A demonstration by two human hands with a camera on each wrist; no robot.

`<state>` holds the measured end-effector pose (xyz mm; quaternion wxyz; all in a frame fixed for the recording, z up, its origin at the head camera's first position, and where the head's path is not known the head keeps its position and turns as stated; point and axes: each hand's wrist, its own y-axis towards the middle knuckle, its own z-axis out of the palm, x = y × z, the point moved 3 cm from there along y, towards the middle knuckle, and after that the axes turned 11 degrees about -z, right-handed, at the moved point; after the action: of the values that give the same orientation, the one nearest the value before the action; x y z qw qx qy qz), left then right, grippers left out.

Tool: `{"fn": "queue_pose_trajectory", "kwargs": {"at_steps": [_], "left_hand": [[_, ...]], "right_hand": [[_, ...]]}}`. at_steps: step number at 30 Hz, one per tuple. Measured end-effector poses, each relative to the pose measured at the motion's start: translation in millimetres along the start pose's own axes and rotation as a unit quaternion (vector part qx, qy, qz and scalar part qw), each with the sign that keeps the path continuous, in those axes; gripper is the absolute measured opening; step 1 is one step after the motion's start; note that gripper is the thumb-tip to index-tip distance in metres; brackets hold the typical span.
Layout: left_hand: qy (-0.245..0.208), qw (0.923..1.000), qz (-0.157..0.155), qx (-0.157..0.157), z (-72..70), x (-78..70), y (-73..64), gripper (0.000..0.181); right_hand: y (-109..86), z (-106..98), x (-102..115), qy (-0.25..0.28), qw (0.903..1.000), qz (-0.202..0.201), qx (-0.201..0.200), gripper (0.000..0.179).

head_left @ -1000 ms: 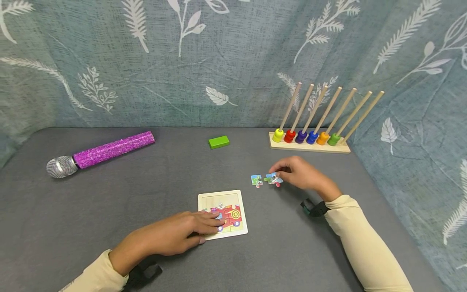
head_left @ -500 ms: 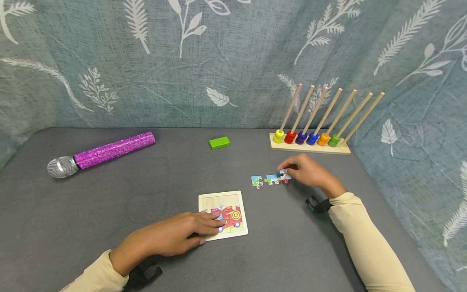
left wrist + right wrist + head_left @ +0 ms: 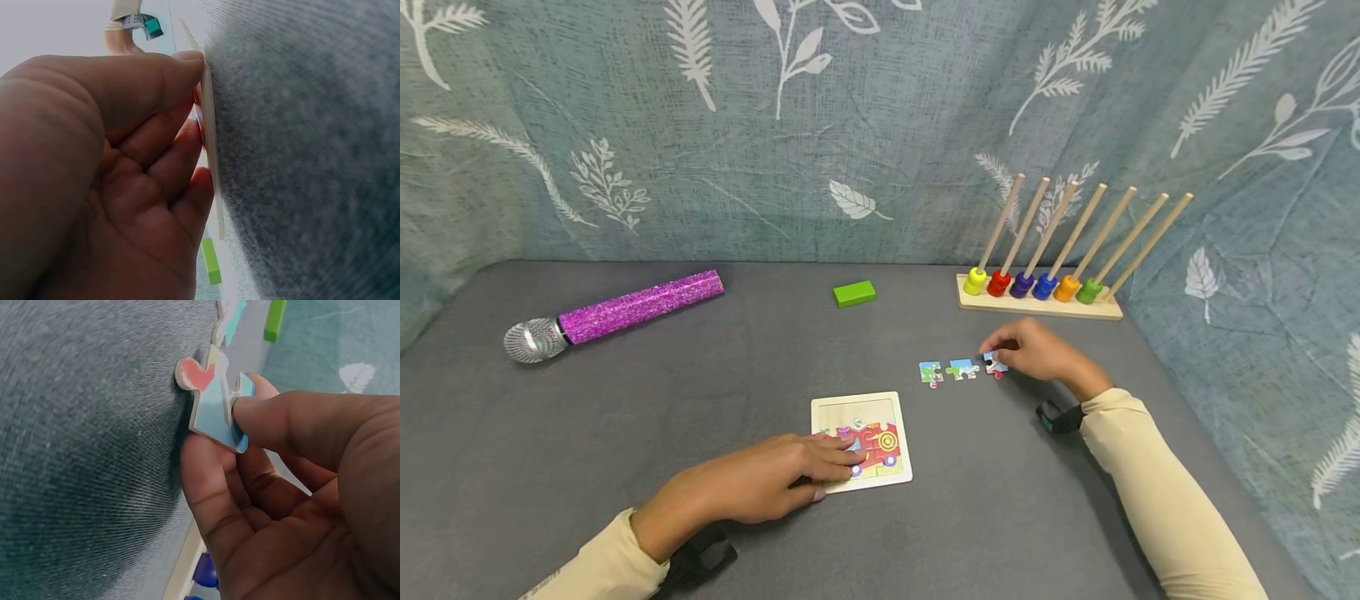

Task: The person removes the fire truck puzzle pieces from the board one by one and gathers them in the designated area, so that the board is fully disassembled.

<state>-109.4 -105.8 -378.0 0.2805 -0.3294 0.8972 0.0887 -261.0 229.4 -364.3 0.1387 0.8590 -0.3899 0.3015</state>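
My left hand (image 3: pixel 767 479) lies with its fingers extended over a wooden puzzle tray (image 3: pixel 853 402) whose lower part carries red and yellow pieces. In the left wrist view the fingertips rest on the tray and the thumb (image 3: pixel 150 78) touches its edge. My right hand (image 3: pixel 1033 350) pinches a blue puzzle piece (image 3: pixel 215 412) with a red knob between thumb and fingers, close over the table. To its left lie two more pieces: a blue one with a green tab (image 3: pixel 961 369) and a blue-green one (image 3: pixel 930 372). The fingers cover part of the tray's left side.
At the back right stands a wooden peg rack (image 3: pixel 1041 307) with coloured beads on its tall rods. A green block (image 3: pixel 853 293) sits at the back middle, and a purple glittery microphone (image 3: pixel 640 308) lies at the left. A patterned cloth (image 3: pixel 760 200) hangs behind the grey table.
My right hand has moved a little to the right with the pinched piece, leaving a gap between it and the middle piece. My left hand has stayed on the tray.
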Motion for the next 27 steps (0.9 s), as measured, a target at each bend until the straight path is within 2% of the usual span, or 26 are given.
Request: {"fn": "queue_pose_trajectory", "kwargs": {"at_steps": [13, 20, 27], "left_hand": [[0.002, 1.0, -0.004, 0.001, 0.6, 0.7, -0.4, 0.037], [-0.002, 0.9996, -0.019, 0.021, 1.4, -1.9, 0.0, 0.036], [0.009, 0.9999, 0.006, 0.0, -1.4, -1.8, -0.3, 0.037]], "right_hand": [[-0.9, 4.5, -3.8, -0.04, 0.9991, -0.014, -0.004, 0.021], [-1.9, 7.4, -4.8, -0.038, 0.9991, -0.015, -0.007, 0.02], [1.8, 5.0, -2.5, -0.05, 0.9987, 0.003, 0.009, 0.019]]}}
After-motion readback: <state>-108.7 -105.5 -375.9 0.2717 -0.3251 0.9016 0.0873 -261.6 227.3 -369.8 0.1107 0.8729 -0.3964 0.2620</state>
